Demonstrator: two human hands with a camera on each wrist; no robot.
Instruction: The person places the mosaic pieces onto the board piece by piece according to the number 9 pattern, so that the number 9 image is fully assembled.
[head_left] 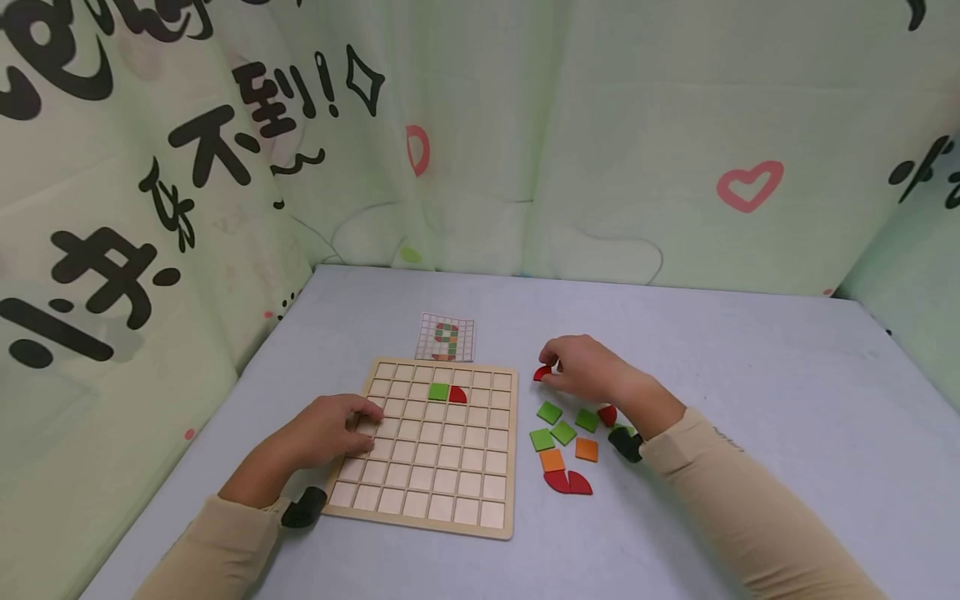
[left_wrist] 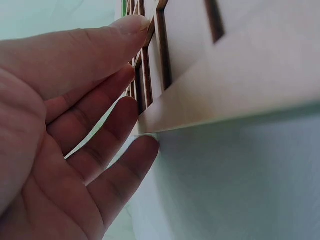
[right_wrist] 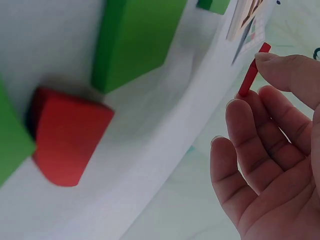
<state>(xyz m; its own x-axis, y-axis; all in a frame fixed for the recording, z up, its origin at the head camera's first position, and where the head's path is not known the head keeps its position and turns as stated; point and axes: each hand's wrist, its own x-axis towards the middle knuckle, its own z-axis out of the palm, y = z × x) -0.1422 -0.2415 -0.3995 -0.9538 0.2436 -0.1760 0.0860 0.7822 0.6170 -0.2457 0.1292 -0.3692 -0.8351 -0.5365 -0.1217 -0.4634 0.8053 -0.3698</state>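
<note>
My right hand (head_left: 588,367) pinches a red quarter-circle tile (right_wrist: 254,70) between thumb and fingers, beyond the loose tiles. My left hand (head_left: 326,433) rests at the left side of a wooden grid board (head_left: 515,467). In the left wrist view, its thumb (left_wrist: 100,50) lies against the grid face, and its other fingers lie near the board's edge. A green square tile (head_left: 438,392) and another red quarter-circle tile (head_left: 457,395) sit side by side in the board's upper part.
Right of the board lie several green square tiles (head_left: 542,440), two orange squares (head_left: 587,450) and red rounded tiles (head_left: 579,483). A pattern card (head_left: 422,337) lies at the board's far edge. A printed curtain (head_left: 600,125) hangs behind the white table (head_left: 735,375).
</note>
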